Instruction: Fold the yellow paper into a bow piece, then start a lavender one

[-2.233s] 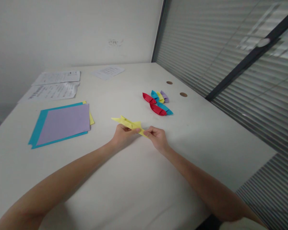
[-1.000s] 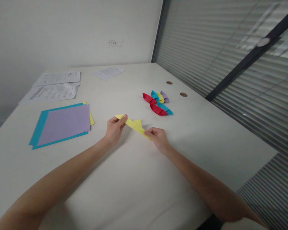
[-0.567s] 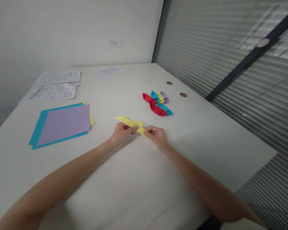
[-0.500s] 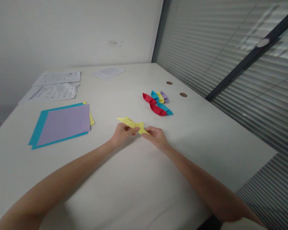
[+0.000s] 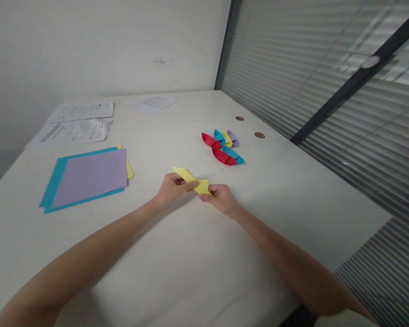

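Head camera: from my remote seat I have both bare hands near the middle of the white table point(image 5: 163, 136), sharing one folded yellow paper point(image 5: 202, 186). The left hand point(image 5: 172, 186) is closed on it in a pinch, the thumb laid over the near edge around mid-length and the other fingers curled behind and partly hidden. From that grip, the paper's pointed tip runs out to the upper left, past the knuckles and free of any contact. The right hand point(image 5: 224, 198) pinches the lower right end between thumb and fingers, and a thin yellow sliver shows below its thumb. Between the two grips I see a short bare stretch with a corner standing up, close to the right fingers. The paper slants down from left to right; whether it touches the tabletop, I can't tell.

Beyond the right hand, well apart from it, I have a cluster of small folded pieces point(image 5: 223, 157) in red, teal, yellow and purple, lying close together. Off to the left is a stack of flat sheets point(image 5: 90, 177), purple over teal, with a yellow corner poking out at its right side. Farther back lie printed pages point(image 5: 85, 111), their text too blurred for me to read.
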The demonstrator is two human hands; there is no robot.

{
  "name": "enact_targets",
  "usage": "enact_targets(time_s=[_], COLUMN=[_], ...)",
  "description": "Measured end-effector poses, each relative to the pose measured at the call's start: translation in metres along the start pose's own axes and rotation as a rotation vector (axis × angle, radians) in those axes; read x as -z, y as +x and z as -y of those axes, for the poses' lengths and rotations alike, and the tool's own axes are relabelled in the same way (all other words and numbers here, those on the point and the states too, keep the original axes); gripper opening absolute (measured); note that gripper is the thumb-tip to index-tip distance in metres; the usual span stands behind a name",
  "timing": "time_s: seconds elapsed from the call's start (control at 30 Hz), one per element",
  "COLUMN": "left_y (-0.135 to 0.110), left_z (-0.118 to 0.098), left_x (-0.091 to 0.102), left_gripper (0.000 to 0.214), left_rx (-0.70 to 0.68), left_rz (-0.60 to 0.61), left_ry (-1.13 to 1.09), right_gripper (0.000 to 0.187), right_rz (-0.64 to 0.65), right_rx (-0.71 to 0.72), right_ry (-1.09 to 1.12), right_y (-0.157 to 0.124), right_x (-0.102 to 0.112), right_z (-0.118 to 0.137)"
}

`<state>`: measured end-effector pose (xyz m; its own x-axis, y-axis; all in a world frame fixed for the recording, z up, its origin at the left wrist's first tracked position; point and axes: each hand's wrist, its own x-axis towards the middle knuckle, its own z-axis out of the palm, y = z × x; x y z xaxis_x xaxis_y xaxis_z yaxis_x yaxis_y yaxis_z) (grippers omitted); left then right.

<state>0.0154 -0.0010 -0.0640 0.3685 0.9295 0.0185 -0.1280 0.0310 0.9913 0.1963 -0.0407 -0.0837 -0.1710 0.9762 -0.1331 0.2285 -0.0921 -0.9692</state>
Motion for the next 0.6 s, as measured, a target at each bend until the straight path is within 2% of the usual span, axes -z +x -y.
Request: enact_targets(time_s=[0.4,0.6], left_y=[0.003,0.003], left_z=[-0.008,-0.013], left_x=[0.002,0.003], left_gripper=[0.024,0.026], left_rx=[-0.022,-0.031], left_rz=[-0.107,-0.102], left_ry=[-0.125,-0.186], right_gripper=[0.049,0.046], right_rz=[-0.008,-0.002], right_rx=[0.002,0.013], right_ry=[0.014,0.028], right_y=[-0.003,-0.003], right_x=[-0.001,-0.003], right_z=[0.004,0.001])
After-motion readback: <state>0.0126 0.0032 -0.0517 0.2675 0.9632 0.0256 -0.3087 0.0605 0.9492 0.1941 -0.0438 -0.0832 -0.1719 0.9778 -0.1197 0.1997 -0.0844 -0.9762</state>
